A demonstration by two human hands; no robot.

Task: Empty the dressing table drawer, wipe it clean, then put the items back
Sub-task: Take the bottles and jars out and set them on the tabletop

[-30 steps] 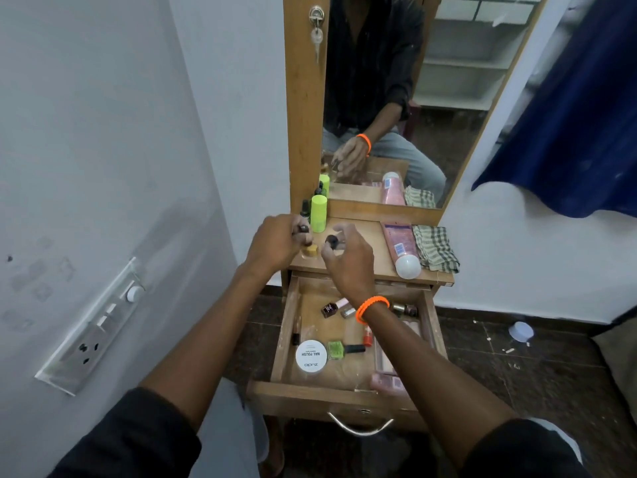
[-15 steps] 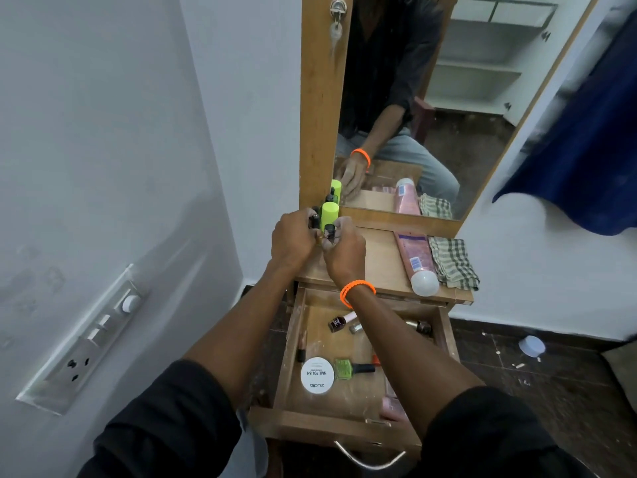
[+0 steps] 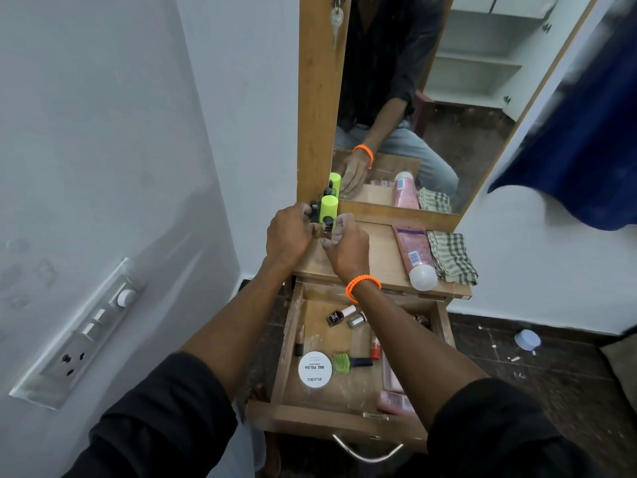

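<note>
**Both hands working small bottles at back-left corner of dressing table top**

Both arms are reaching forward over the open drawer [image 3: 348, 419], black sleeves pushed up near the elbows, forearms converging toward the rear left of the table top [image 3: 382, 260]. The left hand [image 3: 287, 234] is sitting knuckles-up, fingers curling round a small dark-capped bottle [image 3: 314, 210] by the mirror frame [image 3: 319, 98]. The right hand [image 3: 346, 251], with an orange wristband [image 3: 362, 286] on its wrist, is angling inward, fingertips pinching a small black-capped nail polish bottle [image 3: 327, 227] just in front of the upright neon green bottle [image 3: 329, 208]. The two hands are nearly touching.

On the table top to the right, a pink tube [image 3: 413, 257] is lying cap toward the camera, a checked cloth [image 3: 451, 257] just beside it.

The drawer is standing pulled out below the arms, items lying inside: a round white tin [image 3: 315, 369] marked nail polish, a green nail polish bottle [image 3: 344, 363] on its side, a dark red polish bottle [image 3: 339, 315], a silver-capped item [image 3: 356, 319], a pencil-like stick [image 3: 300, 339] along the left wall, an orange bottle [image 3: 375, 350] partly hidden by the right forearm.
</note>
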